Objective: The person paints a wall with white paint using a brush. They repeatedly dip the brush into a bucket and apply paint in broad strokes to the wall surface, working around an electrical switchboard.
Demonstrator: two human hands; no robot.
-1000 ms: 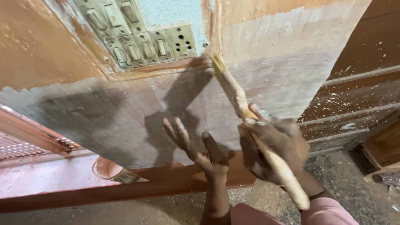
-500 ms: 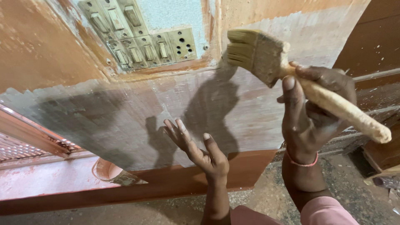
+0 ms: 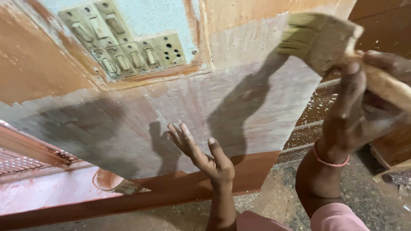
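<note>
From the head camera I see my right hand [image 3: 364, 107] closed around the pale wooden handle of a wide, flat paintbrush with worn tan bristles [image 3: 319, 38]. The brush sits high on the right of the view, bristles pointing left, raised in front of the streaked grey-white plastered wall panel [image 3: 239, 107]; I cannot tell whether the bristles touch it. The handle runs off the right edge, so its end is cut off. A thin pink band [image 3: 327, 161] circles that wrist.

My left hand [image 3: 205, 156] holds nothing. It is spread wide, fingers fanned and palm turned toward the lower part of the same panel, just above the reddish-brown painted skirting band [image 3: 171, 192]. Whether the fingertips press on the wall or stand just off it, I cannot make out.

The only container is a small round orange-rimmed pot [image 3: 107, 179] low on the left, near the foot of the wall. Much of it is hidden by the skirting and a shadow, and I cannot see what is in it.

Up and to the left, a dirty cream switch plate with several rocker switches and a socket [image 3: 128, 40] is set into the wall, smeared with paint. At the far left, a pinkish ribbed frame [image 3: 25, 147] is cut off by the edge.
</note>
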